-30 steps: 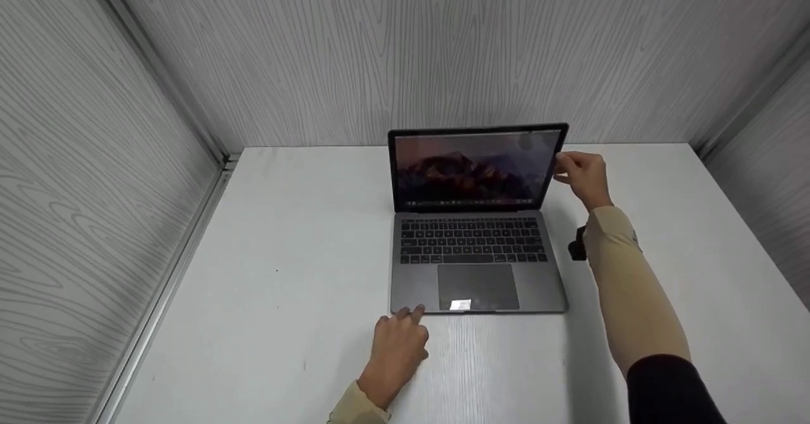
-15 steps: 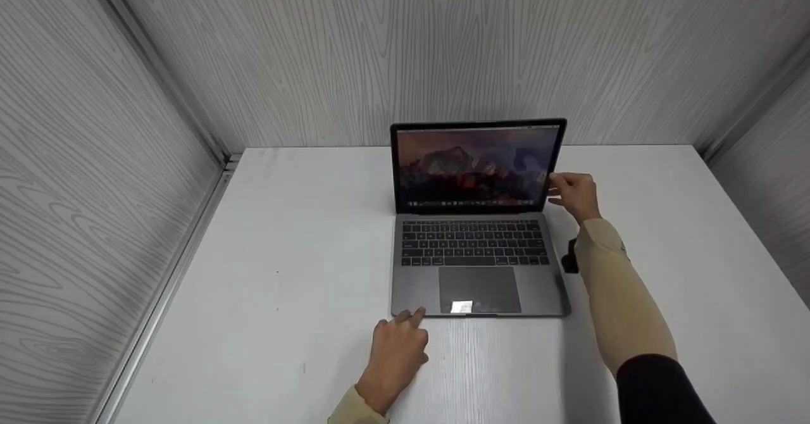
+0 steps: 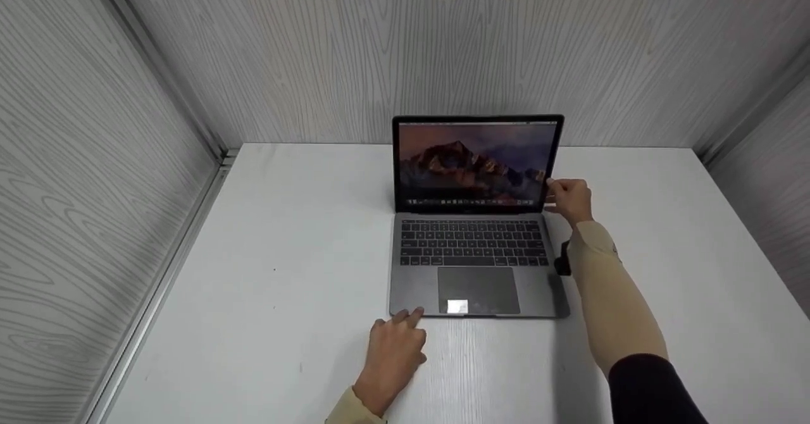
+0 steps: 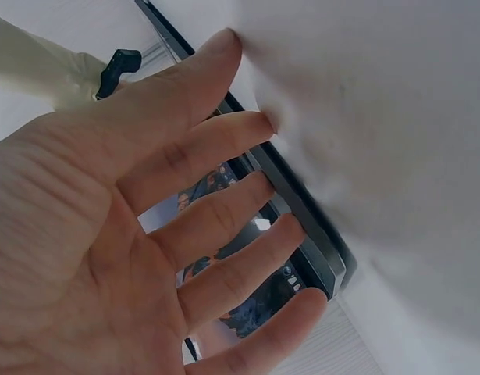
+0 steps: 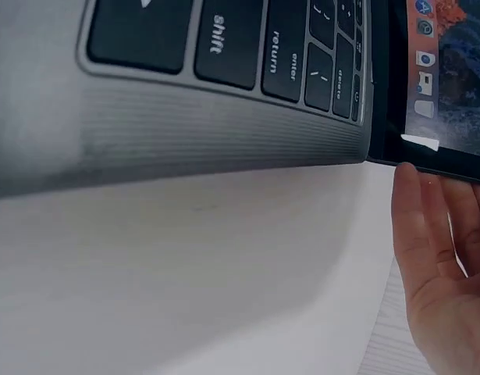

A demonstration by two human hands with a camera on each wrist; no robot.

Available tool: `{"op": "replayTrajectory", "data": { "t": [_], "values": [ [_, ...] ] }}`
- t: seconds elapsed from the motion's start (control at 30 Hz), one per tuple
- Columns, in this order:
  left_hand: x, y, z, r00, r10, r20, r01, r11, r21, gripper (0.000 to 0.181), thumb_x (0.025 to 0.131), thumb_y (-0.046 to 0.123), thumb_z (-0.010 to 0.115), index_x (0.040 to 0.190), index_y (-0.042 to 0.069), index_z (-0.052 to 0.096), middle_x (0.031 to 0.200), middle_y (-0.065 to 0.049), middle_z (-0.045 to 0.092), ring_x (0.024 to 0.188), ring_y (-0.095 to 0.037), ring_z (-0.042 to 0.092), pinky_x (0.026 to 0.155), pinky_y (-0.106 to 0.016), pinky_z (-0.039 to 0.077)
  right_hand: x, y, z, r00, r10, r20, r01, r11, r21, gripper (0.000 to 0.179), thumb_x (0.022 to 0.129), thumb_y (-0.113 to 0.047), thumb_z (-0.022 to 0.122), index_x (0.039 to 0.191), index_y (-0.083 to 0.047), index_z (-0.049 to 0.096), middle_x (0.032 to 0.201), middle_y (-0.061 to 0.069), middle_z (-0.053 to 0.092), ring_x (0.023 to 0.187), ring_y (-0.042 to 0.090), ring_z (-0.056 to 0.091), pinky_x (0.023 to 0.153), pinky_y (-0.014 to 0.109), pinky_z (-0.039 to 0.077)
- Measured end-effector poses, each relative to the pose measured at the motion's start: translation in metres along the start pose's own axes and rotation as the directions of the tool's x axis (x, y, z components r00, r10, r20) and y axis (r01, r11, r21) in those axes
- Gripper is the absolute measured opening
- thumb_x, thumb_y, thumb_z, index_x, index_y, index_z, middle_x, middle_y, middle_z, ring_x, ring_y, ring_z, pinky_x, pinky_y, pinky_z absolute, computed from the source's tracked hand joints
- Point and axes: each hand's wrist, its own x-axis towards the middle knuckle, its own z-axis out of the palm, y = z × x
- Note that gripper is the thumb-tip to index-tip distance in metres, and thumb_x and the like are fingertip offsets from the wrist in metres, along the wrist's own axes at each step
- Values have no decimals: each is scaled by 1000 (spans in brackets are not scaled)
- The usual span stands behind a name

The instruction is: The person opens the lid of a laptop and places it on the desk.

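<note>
A grey laptop lies unfolded on the white table, its lit screen showing a mountain picture. My right hand pinches the right edge of the screen low down. In the right wrist view, the fingers of the right hand meet the screen's edge, some of them partly behind it. At the laptop's front left edge, my left hand rests with its fingertips touching the base. The left wrist view has the left hand with fingers spread and fairly straight against that edge.
The white table runs back to a grey wood-grain panel. Similar panels stand at the left and right sides. A small black piece shows at the right wrist, close beside the laptop's base.
The screen has tilted back and stands more upright. My right hand has moved down along its right edge, toward the hinge. The left hand has stayed nearly in place.
</note>
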Motion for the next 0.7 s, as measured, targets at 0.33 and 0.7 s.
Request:
{"op": "replayTrajectory", "data": {
  "t": [0.33, 0.7],
  "values": [
    [-2, 0, -2, 999, -14, 32, 15, 999, -30, 27, 62, 36, 96, 74, 17, 81, 119, -2, 73, 101, -22, 72, 66, -41, 60, -2, -6, 3, 999, 40, -16, -40, 999, -3, 41, 107, -19, 49, 121, 17, 64, 96, 21, 67, 75, 12, 70, 72, 28, 59],
    [-2, -1, -2, 999, -27, 43, 29, 998, -51, 27, 62, 34, 96, 77, 17, 81, 121, -6, 72, 104, -22, 71, 69, -42, 59, 1, -13, 11, 992, 104, -75, -107, 994, -35, 40, 107, -19, 50, 124, 15, 64, 108, 28, 66, 68, 8, 67, 63, 21, 57]
  ]
}}
